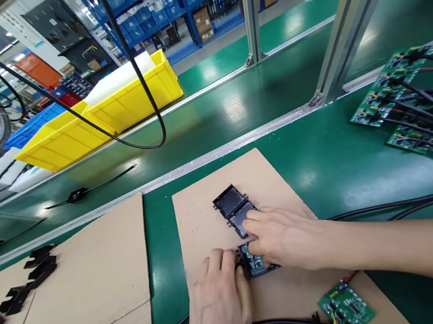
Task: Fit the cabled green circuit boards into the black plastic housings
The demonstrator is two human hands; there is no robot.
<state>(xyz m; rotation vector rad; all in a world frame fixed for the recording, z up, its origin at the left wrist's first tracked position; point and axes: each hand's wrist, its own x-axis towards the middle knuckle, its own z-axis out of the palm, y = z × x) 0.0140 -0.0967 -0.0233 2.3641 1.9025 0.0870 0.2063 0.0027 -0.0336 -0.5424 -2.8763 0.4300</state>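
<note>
Two hands meet over the black case (pixel 264 271), which lies at the centre of the cardboard sheet (pixel 200 214). Your left hand (pixel 218 307), at the case's 8 o'clock, is curled narrow with fingertips and thumb on its near end, apparently bracing it against sliding. Your right hand (pixel 283 236) arches in from 3 o'clock, fingers bent close together above the green board (pixel 254 261) inside, likely so you can work it down into the walls; its fingertips are partly hidden, so I cannot tell whether they pinch anything. Just beyond, at 12 o'clock, the black shells (pixel 229 201) lie hollow side up, probably kept within easy reach. Near 4 o'clock rests a loose board (pixel 349 308) with a thick cable (pixel 287 323) running toward 9 o'clock, beneath your left wrist. At 2 o'clock, well apart, the wired boards (pixel 371 99) are heaped, perhaps to spare working room.
</note>
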